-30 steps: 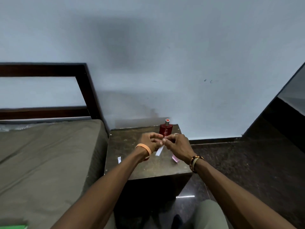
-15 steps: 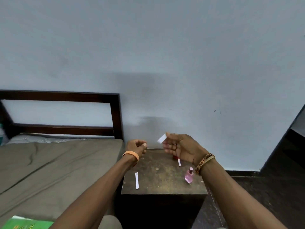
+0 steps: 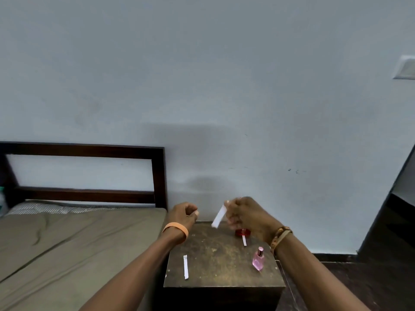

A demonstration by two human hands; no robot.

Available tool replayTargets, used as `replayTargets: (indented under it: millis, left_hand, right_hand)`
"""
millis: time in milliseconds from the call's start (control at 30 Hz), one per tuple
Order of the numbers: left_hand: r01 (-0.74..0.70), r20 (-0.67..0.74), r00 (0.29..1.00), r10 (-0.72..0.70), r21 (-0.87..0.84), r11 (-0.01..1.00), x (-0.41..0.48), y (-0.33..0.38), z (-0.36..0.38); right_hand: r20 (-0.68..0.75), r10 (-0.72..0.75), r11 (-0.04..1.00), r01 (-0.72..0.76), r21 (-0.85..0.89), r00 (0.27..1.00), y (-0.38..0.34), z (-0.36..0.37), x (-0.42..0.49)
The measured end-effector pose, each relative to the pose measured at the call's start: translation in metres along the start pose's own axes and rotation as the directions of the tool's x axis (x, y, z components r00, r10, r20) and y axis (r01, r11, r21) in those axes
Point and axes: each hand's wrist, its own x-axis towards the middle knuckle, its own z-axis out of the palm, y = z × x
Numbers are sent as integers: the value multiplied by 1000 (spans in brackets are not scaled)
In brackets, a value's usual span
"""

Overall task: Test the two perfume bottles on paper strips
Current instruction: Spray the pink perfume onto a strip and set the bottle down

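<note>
Since half a second ago, the paper strip (image 3: 218, 217) in the right hand (image 3: 247, 215) has swung from pointing up to hanging down and leftward. The bench (image 3: 220, 250), a dark scuffed block right of the bed (image 3: 67, 243), carries the rest. The right hand pinches the strip's top end with curled fingertips above the far edge. Beside it, the left hand (image 3: 183, 215) is curled into a loose fist, holding nothing. The red bottle (image 3: 242, 232) stands far right, mostly hidden. The pink bottle (image 3: 258, 259) stands upright near the right edge; it is likely smooth, breakable glass, best gripped round its body. A second strip (image 3: 185, 267) lies near left and a third strip (image 3: 244, 240) lies by the red bottle. Both look featherlight and floppy, so I would pinch them at one end.
</note>
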Motion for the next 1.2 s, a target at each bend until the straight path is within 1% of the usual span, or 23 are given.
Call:
replayTargets:
  millis: [67, 100, 133, 200, 267, 333, 367, 433, 500, 533, 633, 767, 800, 833, 900, 933, 967, 1033, 1067, 1100, 1133, 1167, 1200]
  left_hand:
    - [-23, 6, 1000, 23, -17, 1000, 1, 0, 4]
    - [-28, 4, 1000, 28, -26, 999, 2, 0, 6]
    - [-30, 0, 1000, 30, -34, 999, 1, 0, 8]
    - [-28, -11, 1000, 27, -57, 998, 2, -1, 13]
    - [-36, -17, 999, 36, -51, 998, 3, 0, 15]
    - [-43, -6, 999, 43, -33, 999, 5, -3, 20]
    - [-48, -5, 999, 48, -28, 998, 6, -2, 20]
    - [-47, -9, 999, 47, -22, 999, 6, -2, 20]
    - [-43, -14, 999, 43, -26, 999, 8, -3, 22]
    - [-42, -11, 999, 42, -25, 999, 8, -3, 23]
    - [-38, -6, 999, 38, -13, 999, 8, -5, 25]
    - [-35, -5, 999, 35, -7, 999, 9, -6, 26]
    - [-37, -6, 999, 37, -5, 999, 10, -6, 26]
    - [-35, -9, 999, 35, -8, 999, 10, -5, 26]
    - [-27, -14, 1000, 27, -14, 1000, 12, -1, 26]
    - [-25, -14, 1000, 25, -14, 1000, 13, 1, 25]
    - [-25, -11, 1000, 25, -10, 1000, 13, 2, 25]
    - [-27, 1, 1000, 27, -7, 1000, 13, 3, 26]
    - [-27, 6, 1000, 27, -8, 1000, 13, 3, 27]
    - [-27, 6, 1000, 27, -9, 1000, 13, 2, 27]
    - [-26, 8, 1000, 26, -7, 1000, 13, 2, 27]
    - [-26, 11, 1000, 26, -4, 1000, 13, 1, 27]
    - [-27, 15, 1000, 27, 1, 1000, 12, 1, 27]
  right_hand:
    - [-1, -24, 973, 23, 230, 1000, -1, -8, -1]
    - [4, 36, 972, -36, 231, 999, 3, -9, 4]
    - [34, 101, 982, -105, 157, 994, 11, -4, 5]
    - [63, 157, 987, -154, -45, 986, 17, 2, 1]
    - [71, 53, 998, -49, -46, 996, 17, -3, 3]
    - [19, -22, 983, 18, 182, 1000, 9, -14, 6]
    - [10, -13, 962, 10, 272, 1000, 7, -18, 9]
    - [75, 213, 936, -225, 272, 974, 14, -11, 14]
    - [-17, 275, 961, -275, 31, 961, 26, -1, 12]
    - [-17, 312, 948, -310, 73, 950, 31, 2, 12]
    - [37, 324, 885, -317, 342, 945, 33, 2, 10]
    - [54, 289, 913, -292, 285, 956, 34, 2, 10]
    - [65, 269, 904, -276, 327, 961, 33, 0, 11]
    - [80, 252, 874, -263, 408, 964, 32, -5, 12]
    - [154, 216, 746, -265, 610, 964, 26, -14, 13]
    - [155, 212, 753, -263, 604, 965, 26, -16, 14]
    - [142, 245, 807, -283, 518, 959, 29, -15, 14]
    - [78, 278, 946, -287, 148, 957, 35, -10, 13]
    - [74, 254, 963, -259, 76, 964, 36, -10, 13]
    - [96, 229, 956, -243, 164, 969, 36, -10, 14]
    - [138, 191, 905, -229, 359, 972, 31, -14, 14]
    - [172, 168, 790, -237, 566, 971, 26, -20, 16]
    - [176, 154, 707, -232, 668, 972, 22, -23, 17]
